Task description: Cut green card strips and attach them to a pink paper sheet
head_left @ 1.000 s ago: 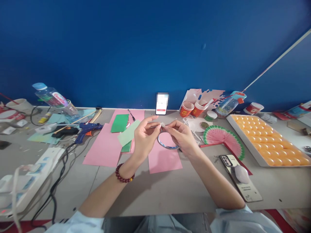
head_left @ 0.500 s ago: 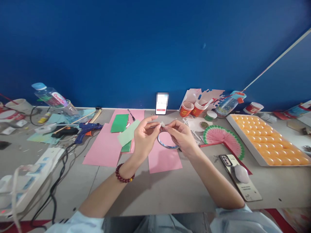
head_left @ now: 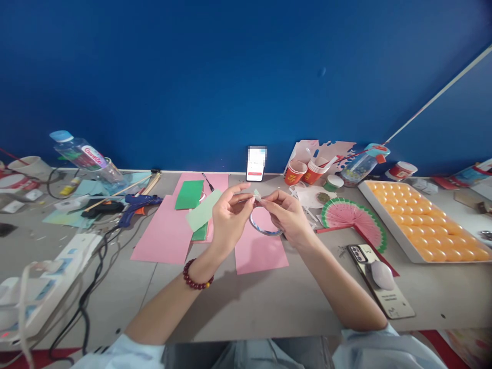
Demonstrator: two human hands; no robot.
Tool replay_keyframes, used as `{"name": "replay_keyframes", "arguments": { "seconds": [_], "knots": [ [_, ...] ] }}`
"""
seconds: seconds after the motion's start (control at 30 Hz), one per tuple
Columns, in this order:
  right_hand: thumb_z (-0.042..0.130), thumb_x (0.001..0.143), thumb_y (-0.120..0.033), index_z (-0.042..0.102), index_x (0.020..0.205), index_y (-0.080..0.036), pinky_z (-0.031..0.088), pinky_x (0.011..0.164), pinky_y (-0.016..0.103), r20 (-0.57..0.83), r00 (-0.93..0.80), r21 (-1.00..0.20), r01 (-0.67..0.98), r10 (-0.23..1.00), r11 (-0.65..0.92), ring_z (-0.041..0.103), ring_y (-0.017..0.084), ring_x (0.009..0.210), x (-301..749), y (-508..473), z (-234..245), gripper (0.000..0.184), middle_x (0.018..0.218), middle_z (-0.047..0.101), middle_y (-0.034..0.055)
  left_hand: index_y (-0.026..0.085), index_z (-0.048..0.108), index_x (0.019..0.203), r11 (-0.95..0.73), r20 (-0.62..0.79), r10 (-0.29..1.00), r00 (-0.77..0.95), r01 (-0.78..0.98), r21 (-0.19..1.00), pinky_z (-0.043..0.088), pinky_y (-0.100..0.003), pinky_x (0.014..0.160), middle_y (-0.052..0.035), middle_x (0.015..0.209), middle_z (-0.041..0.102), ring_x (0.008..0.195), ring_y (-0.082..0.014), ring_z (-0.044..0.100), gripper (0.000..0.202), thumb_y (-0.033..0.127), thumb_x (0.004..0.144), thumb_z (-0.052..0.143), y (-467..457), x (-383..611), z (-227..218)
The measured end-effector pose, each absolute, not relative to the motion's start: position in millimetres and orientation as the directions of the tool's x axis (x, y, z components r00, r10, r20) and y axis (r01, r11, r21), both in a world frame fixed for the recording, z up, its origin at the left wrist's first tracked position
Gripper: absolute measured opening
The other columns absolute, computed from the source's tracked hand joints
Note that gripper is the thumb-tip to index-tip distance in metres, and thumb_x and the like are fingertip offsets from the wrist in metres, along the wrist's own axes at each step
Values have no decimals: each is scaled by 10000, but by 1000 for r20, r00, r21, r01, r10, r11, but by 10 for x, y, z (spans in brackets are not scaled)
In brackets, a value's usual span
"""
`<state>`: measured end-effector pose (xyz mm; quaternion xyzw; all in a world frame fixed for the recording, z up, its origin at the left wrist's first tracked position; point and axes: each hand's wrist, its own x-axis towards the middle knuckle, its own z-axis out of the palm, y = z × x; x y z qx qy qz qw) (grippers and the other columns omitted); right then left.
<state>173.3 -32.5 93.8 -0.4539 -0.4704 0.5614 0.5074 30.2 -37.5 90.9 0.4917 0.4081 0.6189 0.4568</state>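
Right now a small pale, translucent piece (head_left: pixel 257 194) sits between the fingertips of both hands, raised above the tabletop (head_left: pixel 269 307) near its middle; its exact form is too small to make out. The left hand (head_left: pixel 229 216) pinches it between thumb and index finger, the palm turned inward and the other fingers loosely bent behind. The right hand (head_left: pixel 289 215) mirrors this, thumb and index finger pressed together on the piece, the knuckles arched and the remaining fingers curled under. The two sets of fingertips nearly meet. Both wrists are fairly straight, and the forearms slant inward from the near edge, with a dark red bead bracelet (head_left: pixel 191 281) around the left wrist.

Just below the fingertips, beside the right hand, is a blue-and-white ring (head_left: pixel 266 232); whether that hand supports it cannot be told. Beneath lies a pink sheet (head_left: pixel 261 259). Near the left hand, a pale green strip (head_left: pixel 203 211) lies at an angle close to a darker green card (head_left: pixel 189 195). Beyond the hands a lit phone (head_left: pixel 254 169) leans upright against the blue wall (head_left: pixel 215 92). Farther right lies a watermelon-patterned fan (head_left: pixel 351 215), and farther left a blue glue gun (head_left: pixel 134 205).
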Motion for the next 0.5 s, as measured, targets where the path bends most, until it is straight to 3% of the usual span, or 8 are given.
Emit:
{"name": "replay_keyframes", "arguments": {
  "seconds": [0.5],
  "knots": [
    [752, 713, -416, 561, 706, -183, 136, 365, 196, -31, -73, -986, -158, 997, -42, 240, 21, 369, 1727, -325, 928, 302, 454, 389, -95, 186, 627, 1089, -256, 243, 965, -102, -149, 955, 596, -323, 782, -59, 895, 727, 800, -179, 711, 328, 269, 781, 700, -379, 300, 894]
  ]
}}
